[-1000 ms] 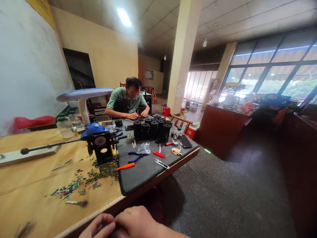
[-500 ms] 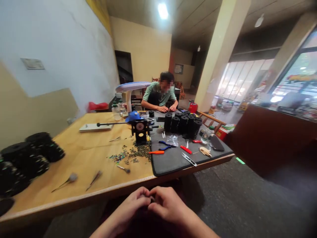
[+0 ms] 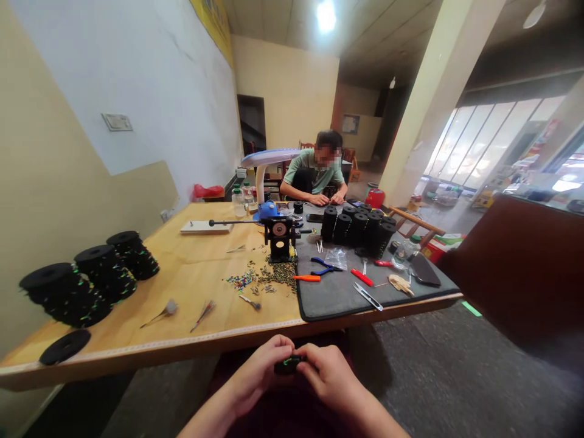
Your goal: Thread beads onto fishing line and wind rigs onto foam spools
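Note:
Below the near edge of the wooden table (image 3: pixel 191 286), my left hand (image 3: pixel 262 368) and my right hand (image 3: pixel 326 371) meet over my lap. Both are closed on a small black object with a green glint (image 3: pixel 288 364), pinched between the fingertips of the two hands. I cannot make out what the object is. My forearms run down to the bottom of the picture.
Black spools (image 3: pixel 86 280) stand at the table's left, more black spools (image 3: pixel 358 228) on a grey mat (image 3: pixel 347 292) with pliers, cutters and a phone. A black hand-crank device (image 3: pixel 279 237) with scattered small beads sits mid-table. Another person (image 3: pixel 317 176) works at the far end. A dark counter (image 3: pixel 515 261) stands right.
The view has swung left and down, bringing the left spools and more of my hands into sight. My hands stayed together; the black object between them now shows.

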Demonstrator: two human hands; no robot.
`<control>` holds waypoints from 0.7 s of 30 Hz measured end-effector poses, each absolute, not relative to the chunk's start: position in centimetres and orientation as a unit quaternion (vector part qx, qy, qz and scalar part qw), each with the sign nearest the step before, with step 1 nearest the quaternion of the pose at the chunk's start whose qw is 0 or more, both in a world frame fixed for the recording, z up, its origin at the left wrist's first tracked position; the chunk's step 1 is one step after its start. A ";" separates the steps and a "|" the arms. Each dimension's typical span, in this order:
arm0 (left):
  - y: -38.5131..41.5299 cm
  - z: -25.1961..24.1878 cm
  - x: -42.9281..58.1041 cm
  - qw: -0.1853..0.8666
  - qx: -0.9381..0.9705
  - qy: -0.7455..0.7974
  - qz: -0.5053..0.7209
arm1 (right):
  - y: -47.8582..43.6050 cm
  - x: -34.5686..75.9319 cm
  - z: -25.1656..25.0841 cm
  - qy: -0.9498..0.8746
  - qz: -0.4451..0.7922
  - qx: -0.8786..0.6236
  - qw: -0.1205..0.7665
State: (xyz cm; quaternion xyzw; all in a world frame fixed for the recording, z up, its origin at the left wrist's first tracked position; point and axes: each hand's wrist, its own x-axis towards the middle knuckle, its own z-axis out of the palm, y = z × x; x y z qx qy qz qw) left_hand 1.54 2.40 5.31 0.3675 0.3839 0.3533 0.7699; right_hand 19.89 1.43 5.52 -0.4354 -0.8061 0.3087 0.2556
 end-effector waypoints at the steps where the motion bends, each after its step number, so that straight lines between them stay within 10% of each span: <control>1: 2.5 5.5 1.5 0.736 0.411 0.416 0.340 | 1.5 19.9 5.5 -0.813 0.294 -0.438 0.246; 11: 2.5 5.1 1.4 0.730 0.465 0.427 0.264 | 1.7 19.7 4.6 -0.853 0.220 -0.432 0.193; 21: 2.0 5.3 1.8 0.808 0.277 0.348 0.385 | 1.7 20.1 4.4 -0.723 0.366 -0.460 0.363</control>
